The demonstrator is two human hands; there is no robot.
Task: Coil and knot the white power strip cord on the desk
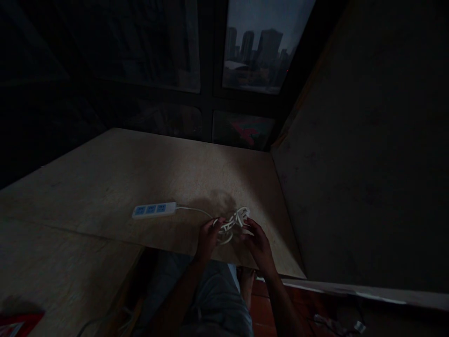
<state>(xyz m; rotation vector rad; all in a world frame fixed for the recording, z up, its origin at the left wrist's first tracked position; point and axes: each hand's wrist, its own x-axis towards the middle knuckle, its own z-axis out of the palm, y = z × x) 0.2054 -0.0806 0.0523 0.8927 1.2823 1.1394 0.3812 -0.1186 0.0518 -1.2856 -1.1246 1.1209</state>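
Observation:
A white power strip (154,210) with blue sockets lies on the plywood tabletop (115,173). Its white cable runs right into a bundled coil (234,221) near the table's front edge. My left hand (208,238) has its fingers closed on the left side of the coil. My right hand (256,244) grips the coil's right side with curled fingers. The room is very dim, so finger detail is faint.
A plywood side wall (358,187) rises at the right of the table. Dark windows (259,47) with city buildings stand behind. A red object (19,323) lies at the lower left. My legs and the reddish floor (266,309) show below the table edge.

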